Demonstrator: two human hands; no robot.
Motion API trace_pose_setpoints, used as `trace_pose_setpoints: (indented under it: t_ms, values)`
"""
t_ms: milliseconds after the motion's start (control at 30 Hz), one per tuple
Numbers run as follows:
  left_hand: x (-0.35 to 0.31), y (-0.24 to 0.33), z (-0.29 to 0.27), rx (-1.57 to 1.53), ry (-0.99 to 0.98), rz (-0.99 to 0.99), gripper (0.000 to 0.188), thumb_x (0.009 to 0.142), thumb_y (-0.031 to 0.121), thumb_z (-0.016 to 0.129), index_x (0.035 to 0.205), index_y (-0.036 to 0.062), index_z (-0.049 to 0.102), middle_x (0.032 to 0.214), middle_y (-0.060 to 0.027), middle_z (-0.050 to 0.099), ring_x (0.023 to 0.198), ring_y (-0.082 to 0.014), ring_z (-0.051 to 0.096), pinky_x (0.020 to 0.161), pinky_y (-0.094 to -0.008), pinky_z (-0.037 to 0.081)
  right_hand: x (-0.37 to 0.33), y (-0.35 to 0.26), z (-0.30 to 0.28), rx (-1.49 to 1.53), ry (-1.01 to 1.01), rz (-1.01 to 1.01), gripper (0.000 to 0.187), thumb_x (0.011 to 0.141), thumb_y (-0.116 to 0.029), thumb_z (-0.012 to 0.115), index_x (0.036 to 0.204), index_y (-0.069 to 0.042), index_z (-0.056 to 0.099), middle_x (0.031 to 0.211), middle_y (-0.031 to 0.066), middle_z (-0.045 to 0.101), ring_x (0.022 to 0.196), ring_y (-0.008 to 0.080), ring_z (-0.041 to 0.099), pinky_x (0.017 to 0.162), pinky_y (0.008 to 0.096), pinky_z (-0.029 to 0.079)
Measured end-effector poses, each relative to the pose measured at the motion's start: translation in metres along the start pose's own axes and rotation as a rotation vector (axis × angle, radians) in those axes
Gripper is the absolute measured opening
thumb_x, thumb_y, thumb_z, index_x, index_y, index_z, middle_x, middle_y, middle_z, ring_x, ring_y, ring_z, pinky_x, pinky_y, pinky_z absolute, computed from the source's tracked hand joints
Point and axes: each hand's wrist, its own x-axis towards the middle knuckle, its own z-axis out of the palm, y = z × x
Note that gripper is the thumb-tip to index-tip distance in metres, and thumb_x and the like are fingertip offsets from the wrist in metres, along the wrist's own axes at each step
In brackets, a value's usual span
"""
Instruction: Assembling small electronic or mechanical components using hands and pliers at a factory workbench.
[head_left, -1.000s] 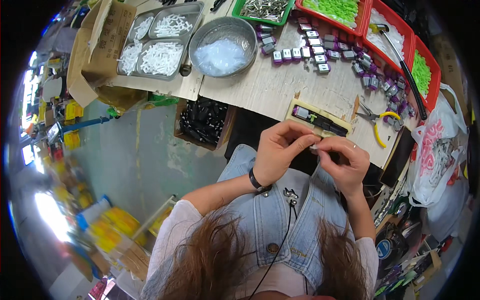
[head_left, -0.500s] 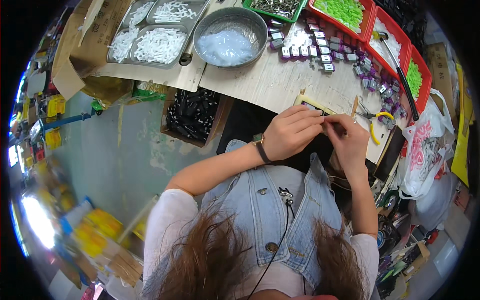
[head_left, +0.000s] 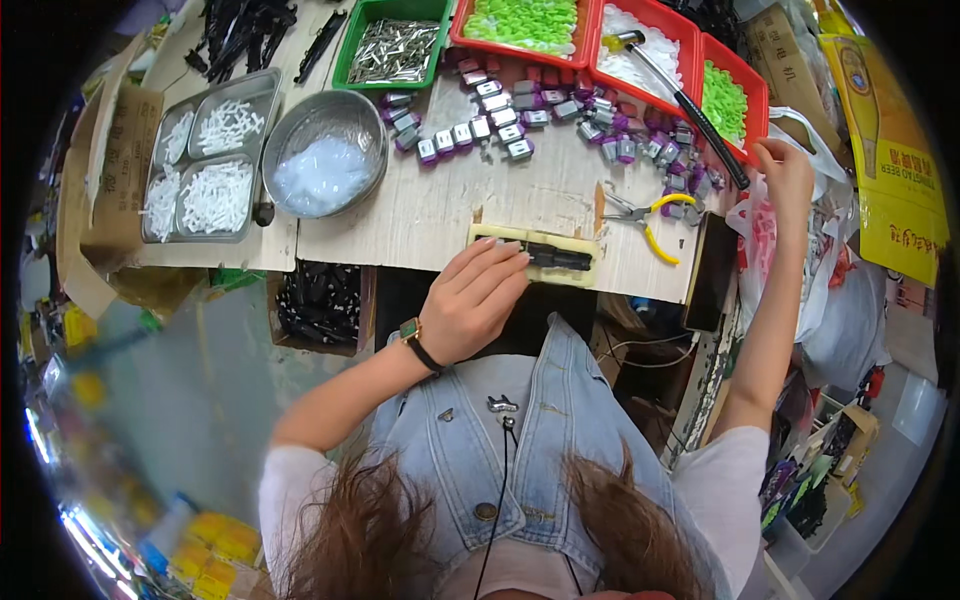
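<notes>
While left hand [head_left: 475, 300] rests, right hand [head_left: 787, 175] reaches

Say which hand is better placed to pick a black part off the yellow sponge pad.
Left. The left hand already rests with its fingertips on the yellow sponge pad at the bench's near edge. The right hand is stretched far to the right, at the plastic bag beside the red bin.

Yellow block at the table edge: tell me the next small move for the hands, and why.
Probably bring the right hand back to the yellow block. The left hand rests on it, fingers on the dark pieces, while the right hand is far off at the plastic bag.
</notes>
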Motion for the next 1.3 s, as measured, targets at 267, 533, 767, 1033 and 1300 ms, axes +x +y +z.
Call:
trace_pose_setpoints:
  t_ms: [267, 533, 767, 1033, 1300]
  values:
    - [0.015, 0.017, -0.021, 0.010, -0.130, -0.138, 0.022, 0.073, -0.001, 0.074, 0.092, 0.0032, 0.065, 0.103, -0.0089, 0.069, 0.101, -0.0263, 0.064, 0.093, -0.0411, 0.049, 0.041, -0.001, 0.042, -0.468, -0.057, 0.081, 0.020, 0.072, -0.020, 0.062, 0.085, -0.006, 0.070, 0.087, 0.0190, 0.070, 0.085, 0.0383, 0.068, 0.074, 0.0490, 0.052]
    - [0.037, 0.053, -0.036, -1.135, 0.111, -0.807, 0.013, 0.086, -0.003, 0.069, 0.098, -0.0067, 0.065, 0.096, -0.0107, 0.068, 0.088, -0.0151, 0.066, 0.077, -0.0270, 0.054, -0.126, -0.160, 0.010, 0.944, -0.419, -0.172, 0.011, 0.085, 0.002, 0.064, 0.095, -0.001, 0.069, 0.084, 0.0045, 0.070, 0.079, 0.0080, 0.067, 0.063, 0.0194, 0.050]
    - [0.031, 0.048, -0.041, -1.383, 0.118, -0.946, 0.014, 0.088, 0.004, 0.068, 0.099, -0.0050, 0.066, 0.090, -0.0100, 0.070, 0.083, -0.0140, 0.068, 0.078, -0.0266, 0.055, -0.193, -0.193, 0.032, 1.321, -0.399, -0.207, 0.013, 0.081, 0.012, 0.065, 0.091, 0.004, 0.065, 0.100, 0.0139, 0.070, 0.085, 0.0138, 0.067, 0.073, 0.0236, 0.056]
    - [0.014, 0.045, -0.051, -0.842, 0.143, -0.730, 0.015, 0.083, 0.001, 0.070, 0.097, -0.0029, 0.068, 0.086, -0.0117, 0.070, 0.076, -0.0174, 0.069, 0.070, -0.0270, 0.054, -0.196, -0.209, 0.028, 0.701, -0.058, -0.865, 0.028, 0.071, 0.010, 0.074, 0.096, 0.000, 0.069, 0.097, 0.0188, 0.071, 0.079, 0.0209, 0.071, 0.066, 0.0258, 0.057]
    - [-0.005, 0.021, -0.039, -0.245, 0.335, 0.060, 0.031, 0.069, -0.004, 0.071, 0.100, -0.0024, 0.070, 0.099, -0.0158, 0.069, 0.088, -0.0278, 0.069, 0.075, -0.0339, 0.057, -0.227, -0.213, 0.016, 1.490, -0.782, 0.299, 0.014, 0.078, 0.006, 0.070, 0.090, 0.001, 0.063, 0.084, 0.0101, 0.068, 0.072, 0.0172, 0.068, 0.066, 0.0279, 0.058]
